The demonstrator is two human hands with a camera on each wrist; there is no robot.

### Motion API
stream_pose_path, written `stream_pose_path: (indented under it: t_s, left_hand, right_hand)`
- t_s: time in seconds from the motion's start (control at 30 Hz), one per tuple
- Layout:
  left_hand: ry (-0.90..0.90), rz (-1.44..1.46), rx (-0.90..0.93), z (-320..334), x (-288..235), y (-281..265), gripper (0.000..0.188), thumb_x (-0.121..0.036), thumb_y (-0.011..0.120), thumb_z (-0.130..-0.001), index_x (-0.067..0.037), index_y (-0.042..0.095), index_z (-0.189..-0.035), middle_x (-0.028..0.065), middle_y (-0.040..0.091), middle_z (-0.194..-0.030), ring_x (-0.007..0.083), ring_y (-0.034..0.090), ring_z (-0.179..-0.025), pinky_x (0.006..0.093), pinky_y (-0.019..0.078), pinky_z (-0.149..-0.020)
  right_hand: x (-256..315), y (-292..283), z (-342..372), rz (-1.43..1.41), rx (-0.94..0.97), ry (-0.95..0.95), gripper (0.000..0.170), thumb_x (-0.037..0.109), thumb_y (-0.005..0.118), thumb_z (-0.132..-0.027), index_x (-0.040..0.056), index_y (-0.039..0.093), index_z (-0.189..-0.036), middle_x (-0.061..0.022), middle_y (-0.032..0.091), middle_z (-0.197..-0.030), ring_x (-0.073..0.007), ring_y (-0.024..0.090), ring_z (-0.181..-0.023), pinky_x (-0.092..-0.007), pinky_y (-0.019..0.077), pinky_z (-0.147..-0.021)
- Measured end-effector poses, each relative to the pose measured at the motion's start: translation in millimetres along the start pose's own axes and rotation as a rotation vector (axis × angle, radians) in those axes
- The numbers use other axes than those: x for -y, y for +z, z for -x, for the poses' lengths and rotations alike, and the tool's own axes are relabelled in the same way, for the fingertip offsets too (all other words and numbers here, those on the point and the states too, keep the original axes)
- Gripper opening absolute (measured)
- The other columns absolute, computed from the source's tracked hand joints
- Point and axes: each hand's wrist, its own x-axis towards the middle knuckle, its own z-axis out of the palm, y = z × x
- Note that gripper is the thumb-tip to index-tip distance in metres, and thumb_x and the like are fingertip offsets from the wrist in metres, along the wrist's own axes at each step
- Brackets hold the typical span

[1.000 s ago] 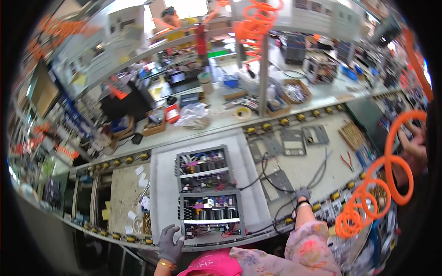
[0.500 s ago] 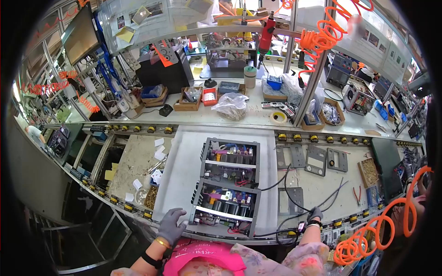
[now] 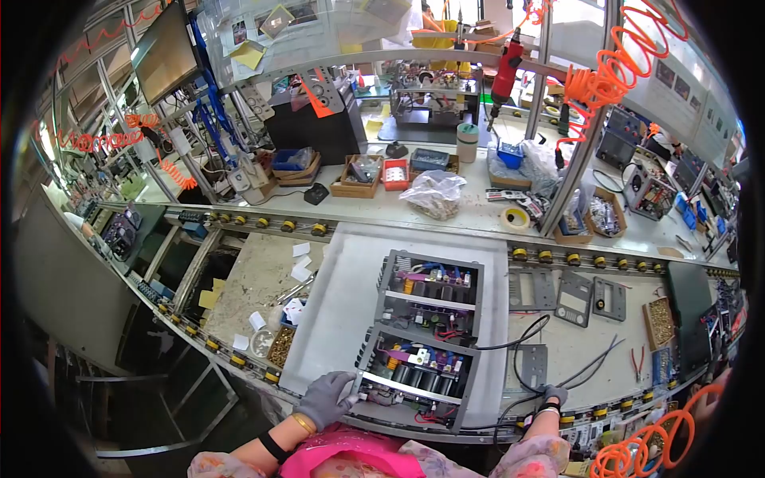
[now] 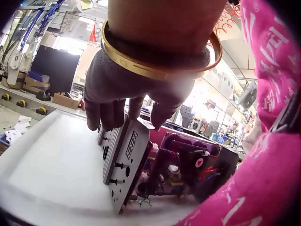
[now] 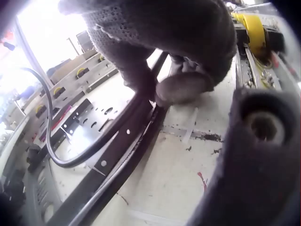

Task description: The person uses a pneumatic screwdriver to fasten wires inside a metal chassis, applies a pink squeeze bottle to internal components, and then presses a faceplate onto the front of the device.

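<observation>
My gloved left hand is at the near left corner of the closer open-topped electronics chassis. In the left wrist view its fingers hang fairly straight over the top edge of the grey front panel, the thumb on the inner side. Behind stands a second, similar chassis; coloured wires and boards show inside both. Off to the right, my gloved right hand grips a black cable between curled fingers and thumb. Another length of black cable loops up beside that hand.
Both chassis sit on a white board across the roller line. Flat grey panels, red-handled pliers and a box of brass-coloured parts lie to the right. An orange coiled hose hangs near right.
The head view has swung, shifting the scene. My left hand has come from beside the near chassis to its corner. The right hand stays by the cables at the bench's near edge.
</observation>
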Motion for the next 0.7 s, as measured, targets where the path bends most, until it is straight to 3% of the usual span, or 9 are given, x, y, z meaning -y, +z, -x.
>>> stream_pose_path:
  t_s: [0.07,0.1,0.17,0.27,0.33,0.4,0.53,0.6,0.7]
  left_hand:
    - [0.006,-0.006,0.014,0,3,0,0.047,-0.033,0.065,-0.079,-0.009,0.051,-0.117,0.0147,0.057,-0.107,0.0317,0.056,-0.098,0.0392,0.0462,-0.084]
    - [0.020,0.005,0.023,-1,7,0,0.047,-0.034,0.063,-0.080,-0.009,0.050,-0.117,0.0151,0.056,-0.108,0.0322,0.056,-0.098,0.0396,0.0462,-0.084]
    - [0.052,0.039,0.042,-1,12,1,0.047,-0.036,0.060,-0.082,-0.008,0.049,-0.118,0.0159,0.056,-0.109,0.0332,0.056,-0.098,0.0404,0.0461,-0.083]
    - [0.078,0.052,0.025,-8,16,0,0.051,-0.037,0.061,-0.082,-0.008,0.048,-0.121,0.0165,0.053,-0.113,0.0338,0.055,-0.099,0.0408,0.0451,-0.085]
    - [0.103,0.070,-0.057,-20,13,-5,0.054,-0.036,0.063,-0.080,-0.008,0.046,-0.123,0.0169,0.051,-0.117,0.0345,0.053,-0.102,0.0411,0.0444,-0.086]
    - [0.150,0.064,-0.121,-28,18,-4,0.061,-0.035,0.065,-0.078,-0.009,0.042,-0.128,0.0186,0.047,-0.122,0.0364,0.051,-0.105,0.0423,0.0430,-0.088]
    - [0.286,-0.004,-0.212,-53,16,-6,0.061,-0.031,0.067,-0.075,-0.010,0.043,-0.127,0.0203,0.044,-0.126,0.0383,0.047,-0.110,0.0456,0.0397,-0.091]
    - [0.330,0.023,-0.193,-66,12,-5,0.060,-0.030,0.068,-0.074,-0.010,0.046,-0.126,0.0199,0.043,-0.127,0.0380,0.045,-0.113,0.0467,0.0369,-0.094]
    - [0.376,0.060,-0.150,-79,14,7,0.056,-0.024,0.066,-0.073,-0.010,0.047,-0.124,0.0197,0.042,-0.128,0.0387,0.043,-0.115,0.0477,0.0340,-0.097]
  right_hand:
    - [-6,1,-22,-0.053,0.079,0.113,0.037,0.015,0.065,-0.063,-0.0079,0.062,-0.092,-0.0211,0.066,-0.089,-0.0351,0.064,-0.085,-0.0398,0.0509,-0.073]
    - [-28,24,-55,-0.441,0.125,0.261,0.024,0.012,0.062,-0.065,-0.0015,0.064,-0.085,-0.0126,0.065,-0.079,-0.0273,0.062,-0.069,-0.0356,0.0502,-0.063]
    - [-43,12,-63,-0.976,0.353,0.187,0.012,0.009,0.058,-0.066,0.0072,0.061,-0.077,-0.0067,0.061,-0.073,-0.0153,0.053,-0.058,-0.0283,0.0447,-0.054]
    - [16,-62,21,-1.097,0.451,-0.024,0.010,0.006,0.057,-0.065,0.0116,0.057,-0.073,-0.0063,0.061,-0.077,-0.0078,0.048,-0.060,-0.0229,0.0390,-0.052]
    - [54,-107,98,-1.147,0.575,-0.522,0.014,0.003,0.056,-0.065,0.0095,0.055,-0.078,-0.0078,0.061,-0.087,-0.0133,0.053,-0.071,-0.0264,0.0453,-0.064]
    - [73,-143,186,-1.124,0.680,-0.763,0.015,0.002,0.057,-0.064,0.0052,0.053,-0.078,-0.0102,0.061,-0.081,-0.0213,0.057,-0.081,-0.0361,0.0466,-0.080]
    - [42,-179,322,-1.230,1.074,-0.671,0.025,0.014,0.070,-0.066,-0.0019,0.061,-0.084,-0.0156,0.064,-0.081,-0.0225,0.061,-0.080,-0.0383,0.0439,-0.088]
    - [0,-178,356,-1.229,1.067,-0.624,0.021,0.011,0.070,-0.065,-0.0010,0.063,-0.081,-0.0145,0.064,-0.081,-0.0215,0.062,-0.081,-0.0405,0.0393,-0.095]
    - [-47,-183,422,-1.106,0.782,-0.470,0.009,0.005,0.068,-0.068,0.0026,0.064,-0.076,-0.0068,0.066,-0.081,-0.0210,0.062,-0.083,-0.0408,0.0295,-0.104]
